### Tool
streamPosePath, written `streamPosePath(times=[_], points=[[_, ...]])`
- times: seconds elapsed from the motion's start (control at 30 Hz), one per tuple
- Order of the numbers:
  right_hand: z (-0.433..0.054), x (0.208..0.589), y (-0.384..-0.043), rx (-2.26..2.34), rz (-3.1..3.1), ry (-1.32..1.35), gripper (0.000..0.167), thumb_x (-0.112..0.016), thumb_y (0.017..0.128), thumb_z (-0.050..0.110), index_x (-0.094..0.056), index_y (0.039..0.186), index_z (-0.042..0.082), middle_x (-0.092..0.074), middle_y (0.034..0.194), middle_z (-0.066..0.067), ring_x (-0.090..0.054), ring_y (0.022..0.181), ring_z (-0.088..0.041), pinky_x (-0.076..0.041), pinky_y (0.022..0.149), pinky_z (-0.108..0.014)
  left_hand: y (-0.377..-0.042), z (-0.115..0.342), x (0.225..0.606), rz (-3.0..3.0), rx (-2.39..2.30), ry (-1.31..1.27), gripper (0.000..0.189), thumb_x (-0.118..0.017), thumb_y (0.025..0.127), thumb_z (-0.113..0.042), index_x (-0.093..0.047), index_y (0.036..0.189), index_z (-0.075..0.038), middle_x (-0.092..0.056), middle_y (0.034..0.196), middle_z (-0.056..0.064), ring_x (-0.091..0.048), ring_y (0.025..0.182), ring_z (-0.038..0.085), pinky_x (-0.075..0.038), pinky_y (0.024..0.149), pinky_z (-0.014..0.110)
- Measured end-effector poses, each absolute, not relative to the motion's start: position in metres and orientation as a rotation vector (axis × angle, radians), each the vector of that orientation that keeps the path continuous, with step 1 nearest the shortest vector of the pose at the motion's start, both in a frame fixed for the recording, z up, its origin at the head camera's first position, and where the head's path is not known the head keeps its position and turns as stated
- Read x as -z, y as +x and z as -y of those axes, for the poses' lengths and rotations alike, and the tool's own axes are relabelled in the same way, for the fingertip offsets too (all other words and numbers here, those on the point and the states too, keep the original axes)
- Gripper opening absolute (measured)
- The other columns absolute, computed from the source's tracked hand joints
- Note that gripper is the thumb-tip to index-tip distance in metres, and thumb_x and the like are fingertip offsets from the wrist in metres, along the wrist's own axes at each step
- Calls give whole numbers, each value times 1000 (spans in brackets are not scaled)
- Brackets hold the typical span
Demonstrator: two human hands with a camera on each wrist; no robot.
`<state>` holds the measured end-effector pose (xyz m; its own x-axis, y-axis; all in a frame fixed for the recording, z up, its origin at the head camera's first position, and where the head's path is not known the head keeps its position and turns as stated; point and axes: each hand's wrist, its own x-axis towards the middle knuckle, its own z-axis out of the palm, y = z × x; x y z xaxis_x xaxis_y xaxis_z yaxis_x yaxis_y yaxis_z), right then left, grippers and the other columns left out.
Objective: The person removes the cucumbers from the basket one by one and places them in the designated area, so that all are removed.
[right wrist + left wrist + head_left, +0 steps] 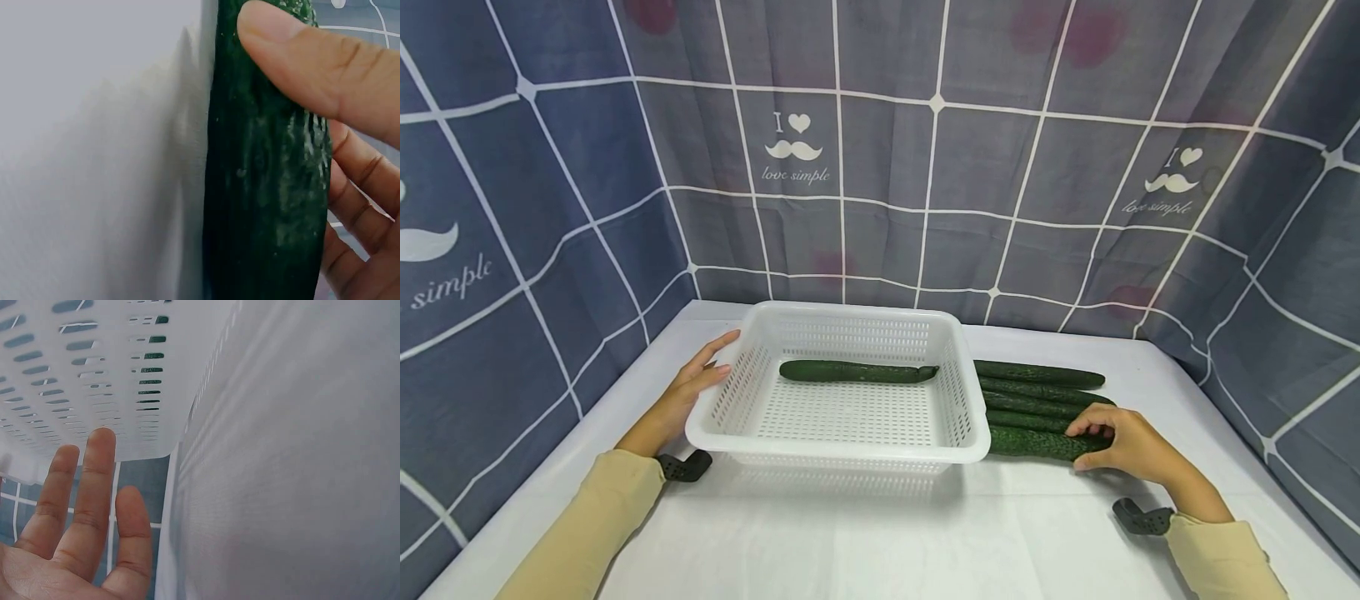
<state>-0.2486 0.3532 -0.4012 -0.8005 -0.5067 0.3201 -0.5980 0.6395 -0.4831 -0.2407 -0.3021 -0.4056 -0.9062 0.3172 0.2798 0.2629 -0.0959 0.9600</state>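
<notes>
A white perforated plastic basket (857,454) stands on the table with one dark green cucumber (850,372) lying lengthwise on its floor. My left hand (688,392) rests at the basket's left side; in the left wrist view its fingers (94,481) are straight and lie near the slotted wall. To the right of the basket, several cucumbers (1037,392) lie side by side. My right hand (1123,442) grips the right end of the nearest cucumber (269,175), thumb on one side and fingers on the other. That cucumber still lies on the table beside the others.
A white cloth (865,542) covers the table. Behind it and along both sides hangs a grey-blue checked curtain (887,167). The left ends of the loose cucumbers sit close against the basket's right wall.
</notes>
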Motion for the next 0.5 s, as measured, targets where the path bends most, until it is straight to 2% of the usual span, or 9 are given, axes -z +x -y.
streamPosePath(times=[0.13, 0.37, 0.5], points=[[-353, 397, -248, -855, 2720, 933, 37, -101, 70, 11, -80, 101, 14, -67, 95, 14, -57, 84, -3, -49, 68, -26, -241, 302, 406, -2086, -2199, 667, 54, -41, 114, -11, -46, 158, -42, -64, 131, -1, -71, 103, 14, -63, 78, 32], [-350, 389, -247, -843, 2813, 972, 38, -98, 78, 17, -80, 110, 9, -74, 102, 3, -61, 90, -2, -54, 74, -28, -241, 302, 405, -2047, -2218, 689, 55, -40, 114, -10, -48, 158, -42, -65, 130, -1, -72, 103, 14, -63, 79, 31], [-349, 386, -247, -835, 2824, 1016, 37, -97, 80, 16, -79, 112, 7, -75, 103, 0, -62, 91, -3, -56, 73, -29, -242, 301, 405, -2046, -2221, 694, 55, -41, 114, -9, -48, 158, -41, -65, 130, 0, -72, 103, 14, -63, 79, 31]])
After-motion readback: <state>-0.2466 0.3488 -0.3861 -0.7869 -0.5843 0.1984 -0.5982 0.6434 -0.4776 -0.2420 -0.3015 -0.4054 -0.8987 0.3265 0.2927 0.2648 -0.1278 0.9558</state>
